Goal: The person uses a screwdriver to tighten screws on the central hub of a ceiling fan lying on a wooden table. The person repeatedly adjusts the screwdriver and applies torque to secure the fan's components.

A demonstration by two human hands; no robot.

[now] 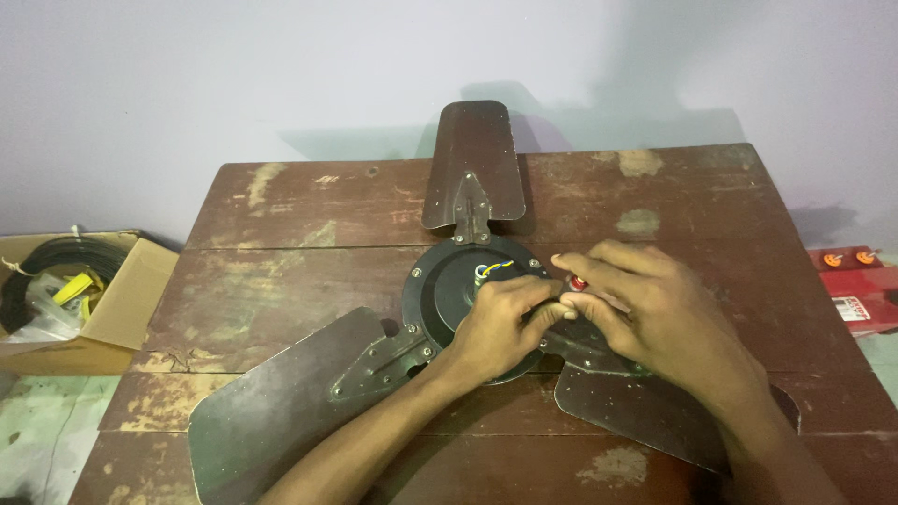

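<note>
1. The table (281, 201) carries the fan (449, 309), flat at centre, its blades at 12, 8 and 4 o'clock.
2. I judge the step as work on the wires (493, 270) at the hub; next calls for a fine pinch.
3. My left hand (500, 323) curls over the hub, nearly closed; what it holds I cannot tell.
4. My right hand (655, 313) pinches a red-tipped part (578, 281), long axis 9 to 3 o'clock.

A ceiling fan (468, 299) lies flat in the middle of the bench (281, 224), one blade pointing toward the wall behind and two toward the near edge. Both hands meet over its hub. A cardboard box (103, 309) sits on the floor to the left, and a battery (861, 290) to the right.
</note>
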